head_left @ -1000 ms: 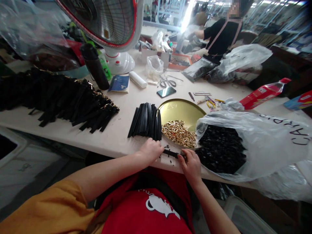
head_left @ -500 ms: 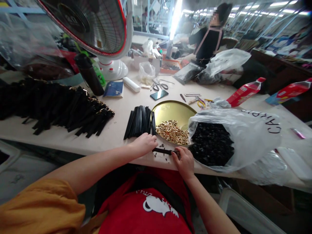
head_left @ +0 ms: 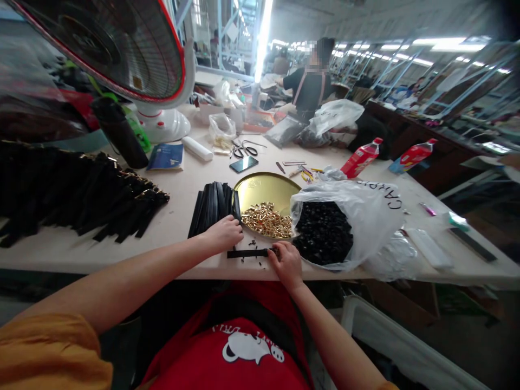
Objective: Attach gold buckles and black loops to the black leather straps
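the left forearm (head_left: 134, 285) extends from the near left toward the far right, bare and low. the left wrist (head_left: 209, 242) is approximately straight. the left hand (head_left: 225, 234) is back-up, with its fingers (head_left: 237, 232) curled; the fingertips are hidden. the right forearm (head_left: 333, 338) extends from the near right toward the far left. the right hand (head_left: 287, 265) points left, thumb (head_left: 273, 259) and fingers in a pinch. the hands are apart, the left slightly farther.
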